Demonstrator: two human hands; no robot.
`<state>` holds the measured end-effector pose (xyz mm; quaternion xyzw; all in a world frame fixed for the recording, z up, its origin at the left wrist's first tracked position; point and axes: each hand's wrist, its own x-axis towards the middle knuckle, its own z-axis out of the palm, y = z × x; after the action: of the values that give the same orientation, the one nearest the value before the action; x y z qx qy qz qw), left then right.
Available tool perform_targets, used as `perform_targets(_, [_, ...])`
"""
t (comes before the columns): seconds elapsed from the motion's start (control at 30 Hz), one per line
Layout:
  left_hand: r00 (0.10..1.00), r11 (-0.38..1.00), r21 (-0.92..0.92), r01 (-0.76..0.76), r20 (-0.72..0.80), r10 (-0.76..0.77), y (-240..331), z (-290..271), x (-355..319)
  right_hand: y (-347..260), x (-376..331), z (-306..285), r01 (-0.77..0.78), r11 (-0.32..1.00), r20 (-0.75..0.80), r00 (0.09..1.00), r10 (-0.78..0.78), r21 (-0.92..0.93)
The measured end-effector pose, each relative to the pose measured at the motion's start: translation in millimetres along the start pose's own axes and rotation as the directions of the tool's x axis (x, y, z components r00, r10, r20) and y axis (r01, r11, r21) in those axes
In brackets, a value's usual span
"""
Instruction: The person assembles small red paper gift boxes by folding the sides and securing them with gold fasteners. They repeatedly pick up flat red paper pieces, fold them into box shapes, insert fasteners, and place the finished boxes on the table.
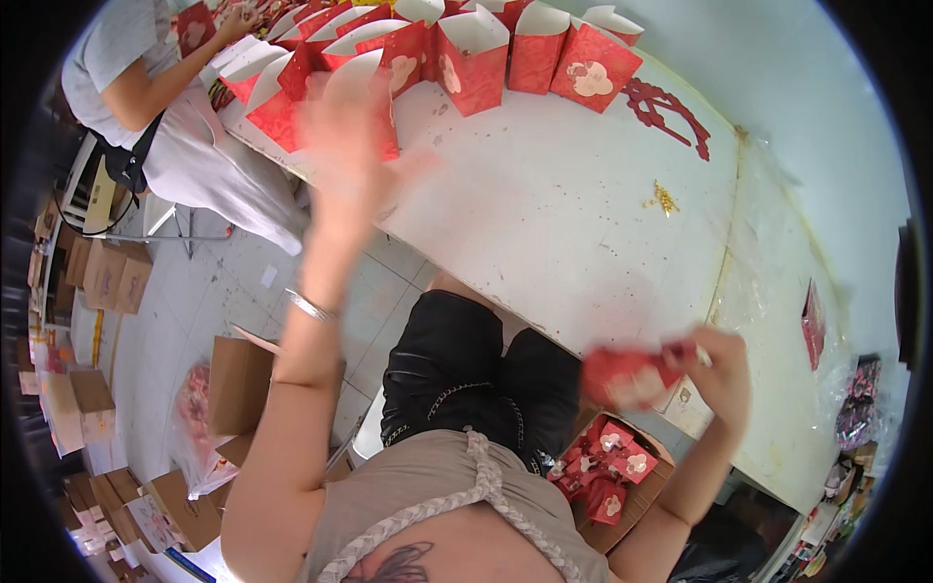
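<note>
Hands spread: left (342, 131) stretches forward, right (721, 374) grips red packaging (627, 379).

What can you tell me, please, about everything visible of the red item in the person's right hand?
The red item is blurred, so its exact shape and folds cannot be made out. It looks like paper or thin card, mostly red, with a pale patch low on its front. It is held roughly sideways, its right end in the fingers of the right hand. In the picture it overlaps the near edge of the white table; whether it touches the table cannot be told.
</note>
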<state>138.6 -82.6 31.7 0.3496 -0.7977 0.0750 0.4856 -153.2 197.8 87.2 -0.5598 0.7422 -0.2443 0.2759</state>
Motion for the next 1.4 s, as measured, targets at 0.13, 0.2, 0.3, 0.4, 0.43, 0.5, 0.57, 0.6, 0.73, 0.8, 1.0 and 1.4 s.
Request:
perform_targets(0.13, [0.983, 0.936, 0.329, -0.124, 0.17, 0.07, -62.0, -15.9, 3.8, -3.4, -31.7, -13.0, -0.023, 0.971, 0.257, 0.963, 0.085, -0.238])
perform_targets(0.2, [0.979, 0.975, 0.173, -0.14, 0.174, 0.11, -26.1, -8.7, 1.0, -2.2, -17.6, 5.9, 0.202, 0.907, 0.168, 0.974, -0.149, -0.37])
perform_targets(0.3, [0.987, 0.994, 0.072, -0.083, 0.143, 0.072, 43.5, 6.7, -17.9, -16.1, 35.2, 69.2, 0.286, 0.958, -0.137, 0.949, -0.282, 0.006])
perform_targets(0.4, [0.978, 0.951, -0.279, 0.131, 0.196, -0.077, 116.0, 15.9, -33.8, -17.2, 90.0, 127.0, 0.534, 0.824, -0.353, 0.82, -0.45, 0.191])
perform_targets(0.43, [0.973, 0.894, -0.42, 0.156, 0.219, -0.067, 129.2, 14.7, -36.2, -6.9, 102.2, 139.8, 0.546, 0.786, -0.383, 0.819, -0.428, 0.289])
perform_targets(0.5, [0.986, 0.892, -0.433, 0.127, -0.043, -0.161, 120.0, 19.2, -49.2, 4.7, 114.9, 143.4, 0.507, 0.768, -0.431, 0.838, -0.335, 0.391])
perform_targets(0.57, [0.922, 0.47, -0.808, 0.355, 0.221, -0.318, 75.9, 54.6, -57.0, 8.9, 120.9, 139.8, 0.545, 0.744, -0.439, 0.818, -0.372, 0.387])
perform_targets(0.6, [0.868, 0.176, -0.879, 0.444, 0.373, -0.329, 60.8, 70.9, -61.2, 11.7, 122.4, 137.6, 0.56, 0.736, -0.442, 0.809, -0.386, 0.382])
perform_targets(0.73, [0.688, 0.167, -0.667, 0.726, 0.705, -0.172, 56.8, 84.0, -55.2, 15.6, 138.7, 128.3, 0.529, 0.709, -0.424, 0.837, -0.346, 0.466])
perform_targets(0.8, [0.671, 0.132, -0.658, 0.741, 0.731, -0.125, 63.3, 89.3, -56.0, 23.9, 149.2, 129.0, 0.483, 0.638, -0.372, 0.874, -0.312, 0.6])
perform_targets(1.0, [0.81, -0.097, -0.813, 0.574, 0.581, -0.073, 84.0, 94.4, -79.6, 22.1, 144.6, 149.1, 0.639, 0.493, -0.625, 0.749, -0.221, 0.591])
perform_targets(1.4, [0.656, 0.124, -0.673, 0.729, 0.636, -0.406, 110.9, 92.6, -50.8, 19.6, 132.3, 147.0, 0.468, 0.549, -0.643, 0.746, 0.175, 0.693])
